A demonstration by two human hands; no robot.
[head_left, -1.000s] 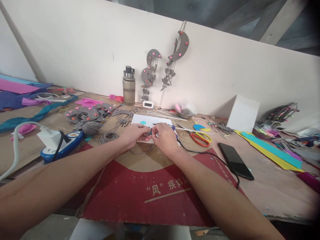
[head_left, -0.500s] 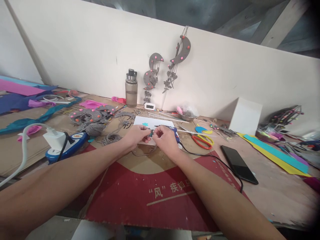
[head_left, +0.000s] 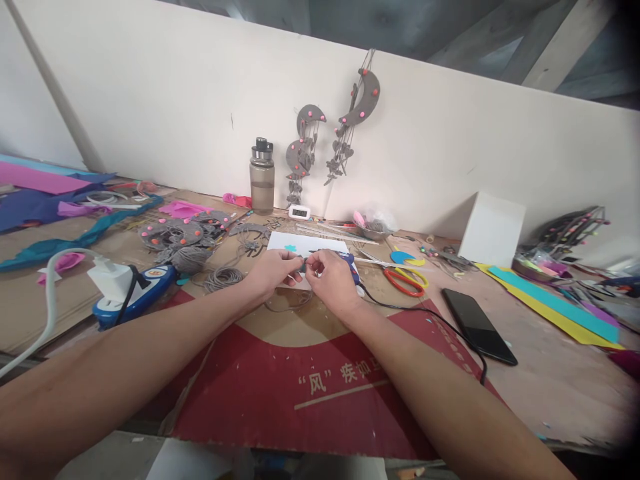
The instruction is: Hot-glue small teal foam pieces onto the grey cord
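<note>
Over a white sheet of paper (head_left: 278, 240), my left hand (head_left: 276, 270) pinches a small dark grey-green piece (head_left: 303, 265) between thumb and fingers. My right hand (head_left: 331, 277) meets it from the other side, thumb and fingertips closed at the same piece. The fingers mostly cover the piece, so its shape cannot be made out. A thin grey cord (head_left: 287, 309) trails on the cardboard beneath the hands. On the paper lies a teal flower-shaped cutout (head_left: 291, 248). Partly hidden behind my right hand is a blue tool with a black cable, possibly a glue gun (head_left: 354, 268).
Scissors (head_left: 404, 283) and a phone (head_left: 477, 327) lie to the right. A coil of grey cord (head_left: 223, 279) and a blue power strip (head_left: 150, 290) with a white plug are at left. Behind stand a bottle (head_left: 263, 180), a small clock (head_left: 299, 212) and hanging grey moon ornaments (head_left: 369, 100).
Both hands stay at nearly the same spot, fingertips shifting only slightly around the small piece. The camera view has moved a little.
</note>
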